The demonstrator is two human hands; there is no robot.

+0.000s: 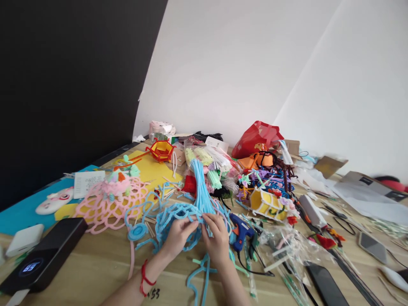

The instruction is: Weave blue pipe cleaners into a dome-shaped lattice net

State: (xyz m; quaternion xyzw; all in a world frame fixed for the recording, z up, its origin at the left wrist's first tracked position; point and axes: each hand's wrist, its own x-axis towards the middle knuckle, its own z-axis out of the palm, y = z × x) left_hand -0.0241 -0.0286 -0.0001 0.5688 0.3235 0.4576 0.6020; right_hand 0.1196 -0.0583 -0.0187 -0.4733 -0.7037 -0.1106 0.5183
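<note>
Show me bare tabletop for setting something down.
Bare wood shows between the black power bank and left forearm; a smaller patch, flanked by plastic strips, between right forearm and black phone. Crowded around the blue stems and pink netting.

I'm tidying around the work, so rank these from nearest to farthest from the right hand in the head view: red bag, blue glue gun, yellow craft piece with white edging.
From the right hand:
1. Blue glue gun: just to its right.
2. Yellow craft piece: farther right and back.
3. Red bag: at the back, toward the wall.
</note>
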